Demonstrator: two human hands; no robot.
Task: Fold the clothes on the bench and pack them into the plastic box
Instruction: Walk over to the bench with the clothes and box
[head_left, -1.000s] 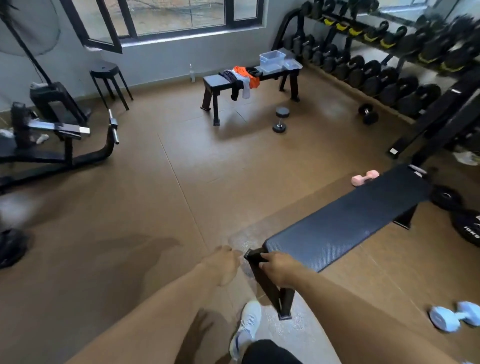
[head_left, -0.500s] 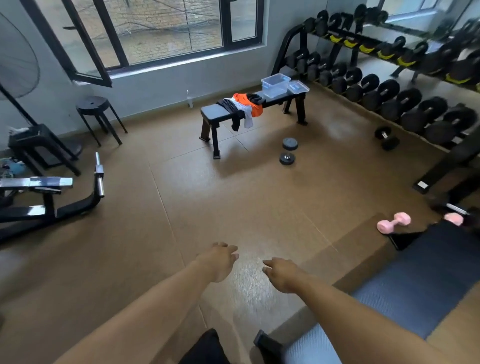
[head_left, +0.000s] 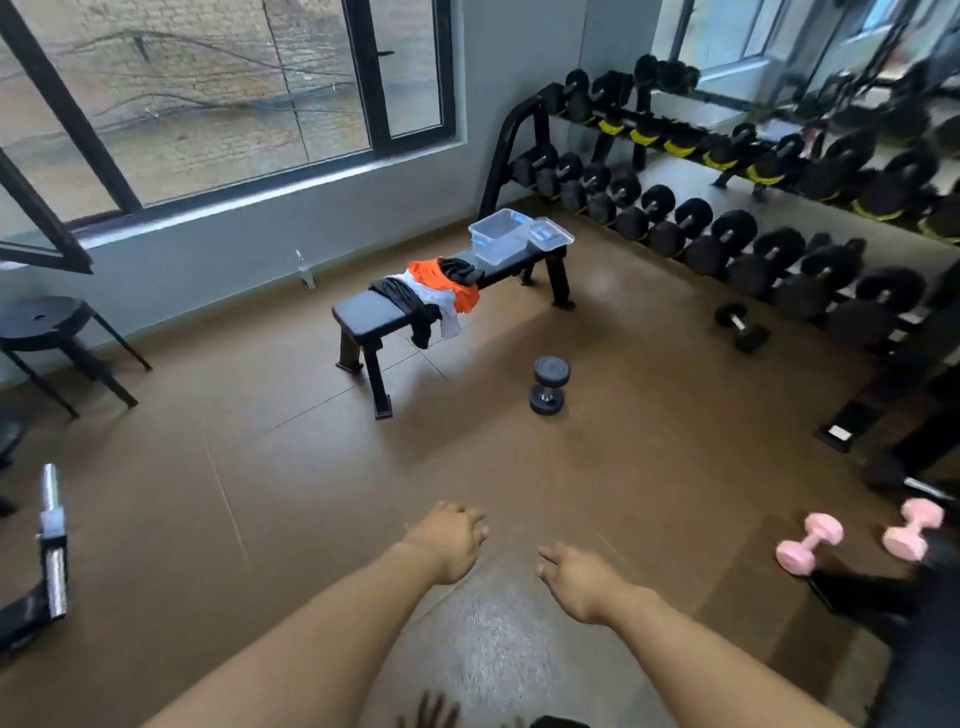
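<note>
Closer now than half a second ago: the worktop (head_left: 387, 312) with its load sits larger, at upper centre of the frame, while the nearer padded bench that lay under the hands has slid off to the lower right edge.

Clothes (head_left: 434, 291): unfolded heap across the middle of the worktop; orange, white and black pieces, the black and white ones hanging over the front edge.
Plastic box (head_left: 500, 238): clear, open, on the far end of the worktop, just beside the heap; nothing visible inside.
Lid (head_left: 550, 236): lying flat just right of the box.
Left hand (head_left: 451, 540): lower centre, fingers loosely relaxed, holding nothing.
Right hand (head_left: 576, 579): lower centre, fingers slack and extended, holding nothing.
Black dumbbell (head_left: 549, 384): standing on end on the floor, between the hands and the worktop.
Pink dumbbells (head_left: 809, 543): floor, lower right.
Dumbbell rack (head_left: 727, 223): along the right wall.
Stool (head_left: 47, 317): left edge.

Assessment: approach stage only; no garment folded or packed. The upright dumbbell probably needs skirting.
</note>
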